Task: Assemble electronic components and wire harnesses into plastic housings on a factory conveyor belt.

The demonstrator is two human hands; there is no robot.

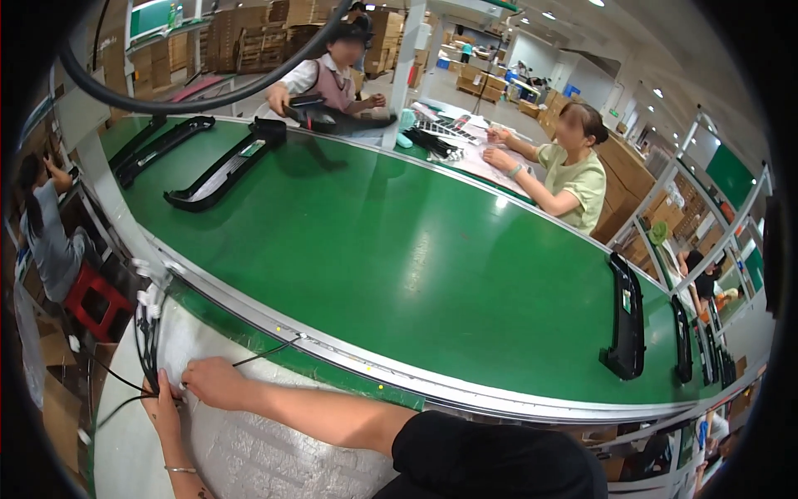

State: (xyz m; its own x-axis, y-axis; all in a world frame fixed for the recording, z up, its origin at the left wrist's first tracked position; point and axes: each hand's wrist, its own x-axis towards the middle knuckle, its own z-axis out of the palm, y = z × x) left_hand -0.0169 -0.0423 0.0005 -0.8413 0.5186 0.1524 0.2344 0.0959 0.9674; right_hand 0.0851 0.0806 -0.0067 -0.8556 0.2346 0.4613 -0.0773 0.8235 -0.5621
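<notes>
Left hand (162, 403), in the head view, is wrapped round a bundle of black cables (148, 337) on the near side of the green conveyor belt (374, 241), above the pale counter (266, 453). Right hand (218, 384) has bent fingers — whether they pinch a cable, I cannot tell. From it the bundle lies just leftward, long axis running from the left, nearer hand toward the belt. Counted: one bundle, its strands too tangled to number; one separate cable (266, 351) reaching the belt's near rail (341, 348); three long black housings (223, 173) resting at the belt's left end.
</notes>
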